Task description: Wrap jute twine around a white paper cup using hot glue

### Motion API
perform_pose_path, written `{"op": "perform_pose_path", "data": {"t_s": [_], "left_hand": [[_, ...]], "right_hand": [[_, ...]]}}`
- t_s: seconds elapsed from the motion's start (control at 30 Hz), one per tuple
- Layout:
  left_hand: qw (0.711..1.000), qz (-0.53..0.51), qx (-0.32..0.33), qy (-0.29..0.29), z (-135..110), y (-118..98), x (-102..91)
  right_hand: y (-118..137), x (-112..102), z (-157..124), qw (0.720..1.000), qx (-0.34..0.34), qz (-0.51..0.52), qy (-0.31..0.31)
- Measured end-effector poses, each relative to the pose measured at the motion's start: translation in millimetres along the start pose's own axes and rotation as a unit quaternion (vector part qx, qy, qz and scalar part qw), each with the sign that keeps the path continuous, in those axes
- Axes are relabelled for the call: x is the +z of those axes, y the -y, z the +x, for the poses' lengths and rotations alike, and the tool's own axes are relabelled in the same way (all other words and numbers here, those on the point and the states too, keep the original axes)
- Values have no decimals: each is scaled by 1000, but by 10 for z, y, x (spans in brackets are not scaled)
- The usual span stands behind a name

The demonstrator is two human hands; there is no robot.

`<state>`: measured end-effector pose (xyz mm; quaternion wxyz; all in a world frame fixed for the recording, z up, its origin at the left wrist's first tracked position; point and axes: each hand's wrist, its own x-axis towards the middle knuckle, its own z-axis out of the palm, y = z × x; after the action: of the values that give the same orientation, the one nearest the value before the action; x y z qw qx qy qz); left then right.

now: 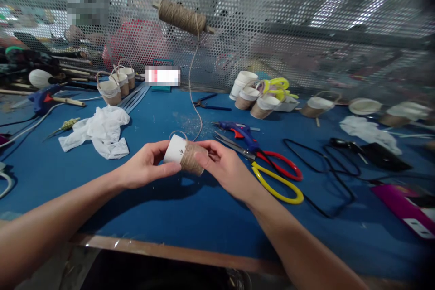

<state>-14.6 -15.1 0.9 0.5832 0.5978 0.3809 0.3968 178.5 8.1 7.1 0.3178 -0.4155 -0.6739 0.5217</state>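
A white paper cup [175,148], its lower half wrapped in brown twine, lies tilted between both hands above the blue table. Around its white end closes my left hand [149,165], thumb along the near side. My right hand [222,163] grips the twine-wrapped end, thumb pressed on the coils. From the cup a strand of twine [190,72] runs up to a twine spool [181,16] hung on the mesh. Just right of my right hand are a blue glue gun [239,133] and scissors [277,183] with one red and one yellow handle.
Finished twine cups [110,93] stand at the back left, others [265,106] at the back right. Pliers [210,102] lie behind the cup. White cloth [98,131] is at left, a second glue gun [44,99] farther left. Black cable [331,170] and a purple case [403,204] lie right.
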Motion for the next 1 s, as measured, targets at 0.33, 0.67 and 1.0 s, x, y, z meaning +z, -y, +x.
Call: {"op": "perform_pose_path", "data": {"t_s": [0.33,0.67,1.0], "left_hand": [[999,-44,-13,-14,-29,13,-5],[1000,27,-9,2,-13,59,-8],[995,87,28,37,-3,135,2]], "right_hand": [[61,19,-80,968,-147,-200,-38],[89,-611,205,882,88,-392,-245],[-308,-1039,577,811,289,-481,-168]]}}
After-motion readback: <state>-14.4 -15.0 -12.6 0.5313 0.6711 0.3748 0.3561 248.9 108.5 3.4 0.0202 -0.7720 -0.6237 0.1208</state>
